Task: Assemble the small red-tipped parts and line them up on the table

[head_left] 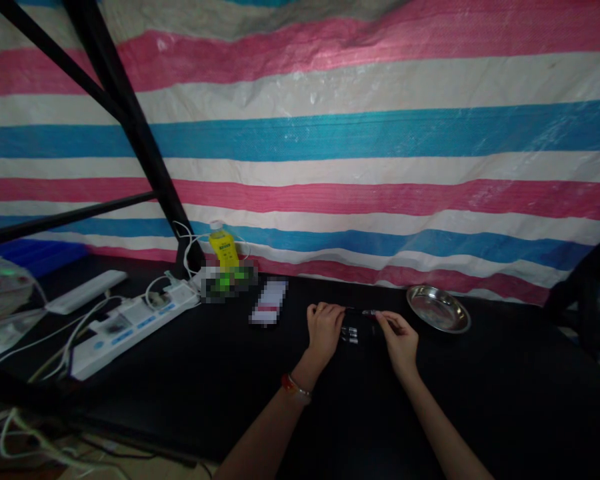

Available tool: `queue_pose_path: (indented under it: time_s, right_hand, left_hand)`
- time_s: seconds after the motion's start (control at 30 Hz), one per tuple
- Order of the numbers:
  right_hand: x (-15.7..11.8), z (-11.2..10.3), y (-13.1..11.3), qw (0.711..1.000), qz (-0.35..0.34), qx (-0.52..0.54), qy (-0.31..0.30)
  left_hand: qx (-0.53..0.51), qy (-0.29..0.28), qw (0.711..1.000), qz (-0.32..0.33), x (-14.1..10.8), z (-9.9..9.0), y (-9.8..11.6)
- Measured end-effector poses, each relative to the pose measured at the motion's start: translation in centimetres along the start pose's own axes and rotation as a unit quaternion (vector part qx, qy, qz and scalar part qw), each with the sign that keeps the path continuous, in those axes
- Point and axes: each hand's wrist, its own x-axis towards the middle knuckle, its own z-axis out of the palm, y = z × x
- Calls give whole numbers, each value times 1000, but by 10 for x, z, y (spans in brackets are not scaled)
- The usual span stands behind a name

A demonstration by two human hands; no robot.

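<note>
A slim dark rod [356, 311] with a silvery section near its right end spans the gap between my two hands, just above the black tabletop. It looks pen-like, but its exact kind is too small to tell. My left hand [325, 327], a red and silver bracelet on the wrist, has its fingers closed on the rod's left end. At the right end, the thumb and fingers of my right hand [400, 335] pinch it. Several small silvery pieces [351, 335] lie on the table beside my left hand, below the rod.
A round metal dish [439, 310] stands right of my hands. To the left lie a phone [269, 302], a yellow bottle [223, 248] and a white power strip [135, 330] with cables. Black frame bars [150, 157] rise at left before a striped sheet [330, 140].
</note>
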Motion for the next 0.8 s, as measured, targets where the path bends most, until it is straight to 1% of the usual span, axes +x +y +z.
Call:
queue_pose_path:
  time_s: [0.2,0.33,0.47,0.53,0.6,0.7,0.8]
  right_hand:
    - [-2,1,0,1000,2,-11,-14]
    - [-1,1,0,1000,6,-3,-8]
    - [-2,1,-1,1000,4,5,-9]
    - [-3,2,-2,1000,2,8,-25]
    - [-5,4,-4,999,2,10,-46]
    - [-6,6,-4,997,5,11,-73]
    - [-7,7,0,996,10,1,-91]
  left_hand:
    - [28,18,999,-22,0,1,-4]
    - [17,21,1000,-2,0,2,-4]
    - [-19,-20,997,69,-3,3,4]
    - [-27,-43,993,104,-4,3,8]
    - [-31,-63,990,124,-4,2,11]
    - [-32,-77,988,127,-4,3,10]
    - [-27,-70,991,108,-4,4,7]
